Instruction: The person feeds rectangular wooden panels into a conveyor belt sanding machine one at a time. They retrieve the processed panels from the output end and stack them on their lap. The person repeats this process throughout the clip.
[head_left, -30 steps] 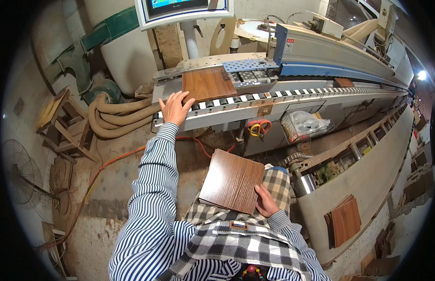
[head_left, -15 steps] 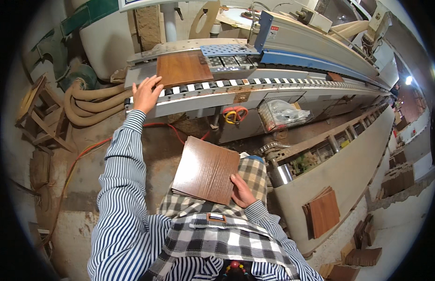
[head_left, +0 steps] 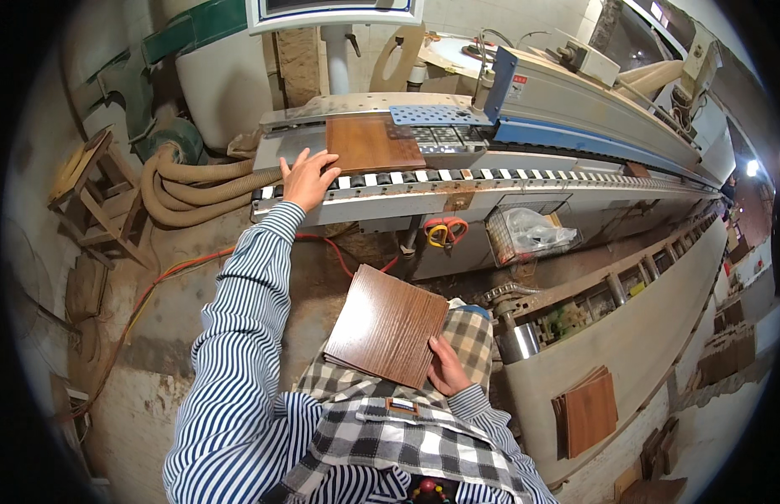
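My left hand (head_left: 309, 180) is spread open over the near left corner of a flat brown wood-grain board (head_left: 369, 143). Its fingertips reach the board's left edge. That board lies on the infeed end of a long machine, beside a chain track (head_left: 390, 179) of black and white pads. Across my lap rests a stack of dark brown wood-grain boards (head_left: 388, 326), slightly fanned at the lower left. My right hand (head_left: 447, 367) grips the stack's right edge, with the thumb on top and the other fingers partly hidden.
Scissors with coloured handles (head_left: 446, 233) hang on the machine's front, left of a wire basket (head_left: 537, 233) holding clear plastic. A conveyor belt (head_left: 591, 349) at right carries more boards (head_left: 587, 413). Ribbed hoses (head_left: 201, 195) and a wooden stool (head_left: 104, 197) stand left.
The board on the machine has slid slightly right along the track, and my left hand has moved with it. The whole view has shifted a little. My right hand keeps hold of the stack.
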`<state>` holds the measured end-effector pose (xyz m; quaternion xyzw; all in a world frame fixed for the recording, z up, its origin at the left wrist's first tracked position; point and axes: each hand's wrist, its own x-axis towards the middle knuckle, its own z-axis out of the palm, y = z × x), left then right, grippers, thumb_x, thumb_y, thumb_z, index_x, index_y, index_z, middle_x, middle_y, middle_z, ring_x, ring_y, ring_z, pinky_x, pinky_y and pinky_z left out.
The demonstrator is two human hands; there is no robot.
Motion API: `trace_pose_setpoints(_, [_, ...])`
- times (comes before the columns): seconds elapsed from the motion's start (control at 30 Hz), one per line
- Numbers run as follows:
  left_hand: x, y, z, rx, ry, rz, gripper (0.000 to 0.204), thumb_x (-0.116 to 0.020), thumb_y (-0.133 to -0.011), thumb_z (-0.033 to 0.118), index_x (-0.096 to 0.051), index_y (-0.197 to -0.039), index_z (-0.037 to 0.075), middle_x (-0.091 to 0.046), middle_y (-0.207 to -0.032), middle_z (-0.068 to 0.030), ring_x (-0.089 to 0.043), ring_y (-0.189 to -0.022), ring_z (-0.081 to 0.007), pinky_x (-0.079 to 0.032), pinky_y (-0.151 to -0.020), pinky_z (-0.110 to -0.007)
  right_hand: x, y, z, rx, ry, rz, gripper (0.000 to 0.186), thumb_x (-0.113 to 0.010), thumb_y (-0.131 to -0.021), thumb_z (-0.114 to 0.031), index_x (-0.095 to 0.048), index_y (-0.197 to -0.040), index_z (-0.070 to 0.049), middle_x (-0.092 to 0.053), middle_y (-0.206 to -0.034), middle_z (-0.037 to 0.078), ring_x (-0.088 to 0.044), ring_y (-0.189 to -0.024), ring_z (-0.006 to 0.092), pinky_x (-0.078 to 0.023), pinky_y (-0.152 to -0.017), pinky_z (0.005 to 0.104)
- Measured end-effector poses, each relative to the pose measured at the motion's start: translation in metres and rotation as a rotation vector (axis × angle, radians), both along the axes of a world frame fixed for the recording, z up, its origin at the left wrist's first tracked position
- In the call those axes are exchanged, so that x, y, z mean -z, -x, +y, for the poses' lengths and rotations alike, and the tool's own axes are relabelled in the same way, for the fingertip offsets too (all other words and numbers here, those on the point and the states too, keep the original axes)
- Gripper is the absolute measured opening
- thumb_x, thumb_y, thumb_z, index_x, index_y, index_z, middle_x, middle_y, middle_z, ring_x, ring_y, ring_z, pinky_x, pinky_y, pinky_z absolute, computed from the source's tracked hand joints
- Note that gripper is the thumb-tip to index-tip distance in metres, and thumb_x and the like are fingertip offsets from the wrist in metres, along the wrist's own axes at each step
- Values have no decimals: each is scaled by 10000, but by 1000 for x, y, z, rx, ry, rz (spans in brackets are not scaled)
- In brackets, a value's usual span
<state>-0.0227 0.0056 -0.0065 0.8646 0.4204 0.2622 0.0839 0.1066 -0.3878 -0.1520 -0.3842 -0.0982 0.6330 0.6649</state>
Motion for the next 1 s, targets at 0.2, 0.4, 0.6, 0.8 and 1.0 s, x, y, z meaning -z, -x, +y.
trace_pose_setpoints(0.2, [-11,-44,-15,40,18,12,409,-559,-878,397,-575,-1227,185,-567,-1290,-47,-353,-1331,-316,-21,-1088,-637,5,-1,0,-19,-14,-27,554,-465,-984,-256,-222,-1446,-73,-386,-1403,75,-430,-1251,200,-399,-1040,386])
trace_pose_setpoints(0.4, [-16,-98,-34,76,23,-29,493,-607,-858,365,-474,-1258,110,-646,-1121,-124,-385,-1314,-315,-67,-1101,-604,-2,-1,-1,-2,2,-1,579,-459,-985,-238,-180,-1464,-72,-367,-1424,83,-422,-1261,206,-399,-1040,387])
trace_pose_setpoints(0.6, [-5,-152,-44,120,-41,-145,344,-654,-825,347,-508,-1003,91,-648,-1008,-136,-485,-1204,-292,-138,-1087,-587,-4,-1,-1,0,-14,13,561,-463,-983,-233,-207,-1454,-67,-389,-1406,78,-434,-1250,205,-400,-1040,388])
trace_pose_setpoints(0.8, [12,-190,-41,255,-31,-207,299,-599,-875,267,-475,-1082,90,-593,-1058,-82,-544,-1102,-276,-188,-1079,-558,1,-3,-2,17,-33,36,519,-436,-991,-249,-246,-1437,-64,-411,-1386,81,-441,-1247,203,-397,-1043,390])
trace_pose_setpoints(1.0, [2,-126,-89,635,22,-508,277,-549,-892,181,-545,-1139,55,-612,-1126,-132,-504,-1165,-327,-333,-1025,-432,14,-8,-1,3,-128,136,517,-309,-1001,-234,-179,-1462,-38,-344,-1450,112,-418,-1281,209,-379,-1063,375])
